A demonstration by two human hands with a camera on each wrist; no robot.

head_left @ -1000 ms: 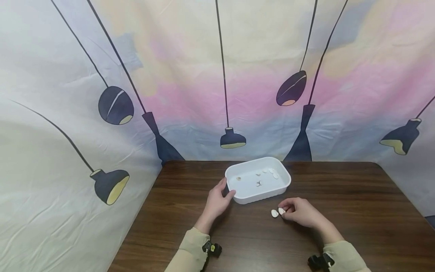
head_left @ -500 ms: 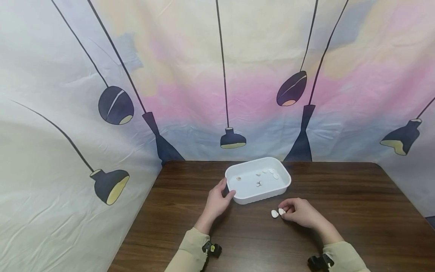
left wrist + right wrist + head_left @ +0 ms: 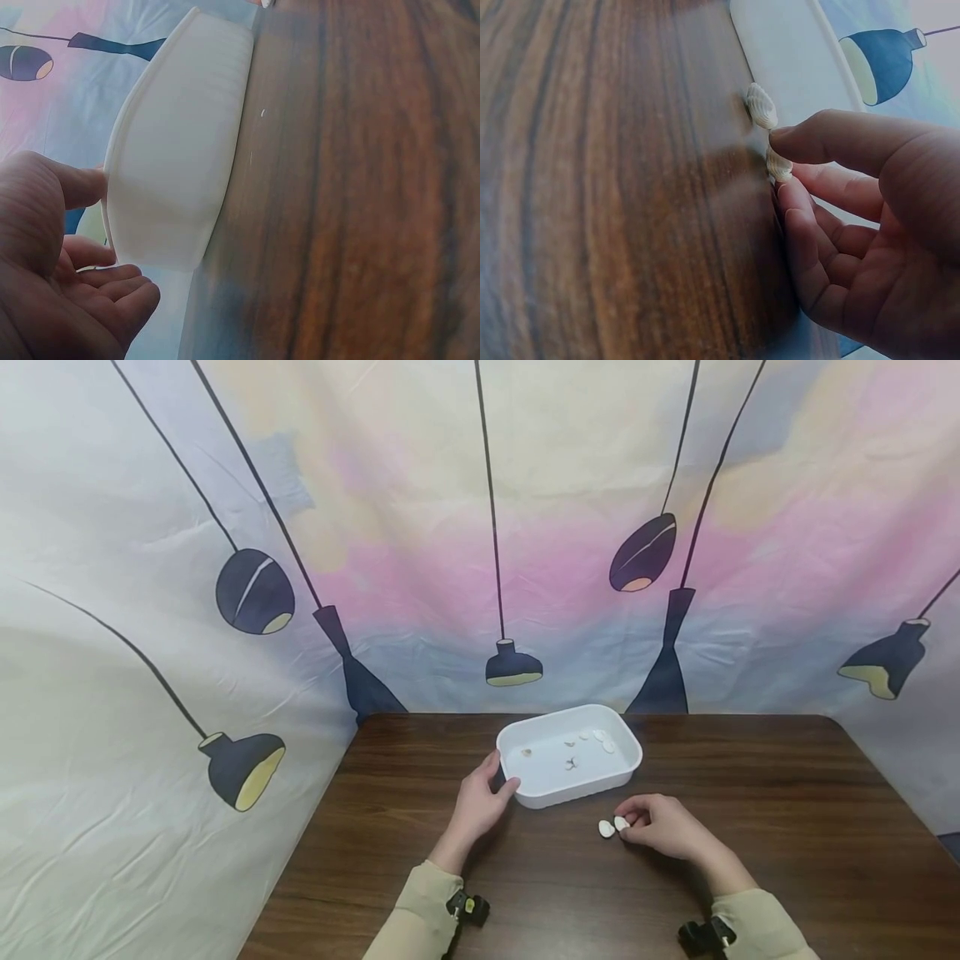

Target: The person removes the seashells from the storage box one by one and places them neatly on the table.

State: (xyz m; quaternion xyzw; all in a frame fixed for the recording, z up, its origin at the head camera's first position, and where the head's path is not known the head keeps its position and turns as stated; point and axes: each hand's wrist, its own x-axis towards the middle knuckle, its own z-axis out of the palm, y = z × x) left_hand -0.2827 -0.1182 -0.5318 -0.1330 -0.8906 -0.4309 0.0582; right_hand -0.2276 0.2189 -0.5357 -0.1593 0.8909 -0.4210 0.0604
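Right hand point(image 3: 663, 828) pinches a shell point(image 3: 620, 823) between thumb and fingertips, low at the table point(image 3: 555, 881) — a second shell point(image 3: 606, 829) just beside it, nearer the tray point(image 3: 566, 796). Left hand point(image 3: 480, 802) holds the tray's corner, thumb and forefinger spread at the rim.

A pale, creased fabric backdrop point(image 3: 570, 485) fills the upper part and left side of the head view, cream at top, then pink, then blue toward the middle. Printed on it are seven dark lamps point(image 3: 514, 670) hanging from thin cords point(image 3: 489, 493). Across the lower center and right stands a brown wood-grain table point(image 3: 757, 777) with rounded far corners. The light is soft.
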